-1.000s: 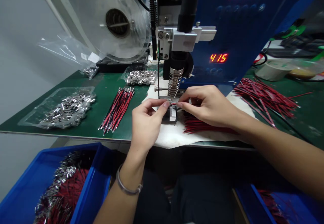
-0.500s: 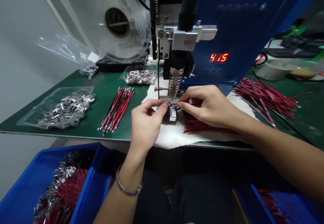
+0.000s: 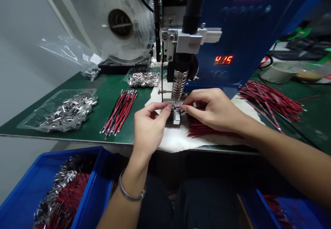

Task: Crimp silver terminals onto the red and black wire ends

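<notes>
Under the soldering machine's sprung tip [image 3: 179,84], my two hands meet at a small metal fixture [image 3: 176,116]. Thumb and forefinger of my left hand [image 3: 151,125] are pinched at the fixture's left side; whatever they hold is too small and covered to name. From the right, my right hand [image 3: 209,108] pinches a thin red wire [image 3: 177,107], whose short stretch shows between the two hands. Beneath my right hand lies a bundle of red and black wires [image 3: 199,129] on white paper [image 3: 170,142].
Left on the green table [image 3: 108,80] are a bundle of wires with metal ends [image 3: 120,111] and bags of small metal cylinders [image 3: 69,110] [image 3: 143,77]. More wires [image 3: 271,101] lie right. Blue bins [image 3: 95,180] [image 3: 266,208] stand below the edge. A blue machine housing [image 3: 227,25] rises behind.
The upper red display has gone from 2221 to 2222. More of the red wire shows between my fingertips. Both hands stay almost in place.
</notes>
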The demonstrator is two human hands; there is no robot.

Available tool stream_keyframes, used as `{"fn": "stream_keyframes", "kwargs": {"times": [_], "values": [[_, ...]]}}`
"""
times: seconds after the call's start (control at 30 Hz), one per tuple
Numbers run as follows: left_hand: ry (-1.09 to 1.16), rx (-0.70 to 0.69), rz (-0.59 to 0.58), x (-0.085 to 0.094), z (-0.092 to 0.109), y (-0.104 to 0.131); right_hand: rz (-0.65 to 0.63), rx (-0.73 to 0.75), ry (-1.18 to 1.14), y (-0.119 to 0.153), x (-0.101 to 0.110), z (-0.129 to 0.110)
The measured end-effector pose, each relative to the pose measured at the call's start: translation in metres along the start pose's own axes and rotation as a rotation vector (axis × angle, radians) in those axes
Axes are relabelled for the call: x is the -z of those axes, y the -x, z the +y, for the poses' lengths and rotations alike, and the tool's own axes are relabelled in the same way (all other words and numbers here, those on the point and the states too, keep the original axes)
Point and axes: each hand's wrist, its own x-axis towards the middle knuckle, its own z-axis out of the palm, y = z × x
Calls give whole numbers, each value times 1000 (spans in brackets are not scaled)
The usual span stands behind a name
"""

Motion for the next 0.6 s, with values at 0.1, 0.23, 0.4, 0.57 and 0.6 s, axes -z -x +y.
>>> {"fn": "stream_keyframes", "kwargs": {"times": [0.1,0.23,0.4,0.57,0.6], "values": [[-2,-2,-2,0,0,0,-4,-5,-4,0,0,0],[-5,-5,4,0,0,0,-4,-5,-14,-1,0,-1],[-3,-10,6,0,0,0,0,-5,-17,0,0,-1],[-18,3,19,0,1,0,9,-1,-17,1,-2,0],[-20,5,21,0,1,0,11,-2,-17,1,-2,0]]}}
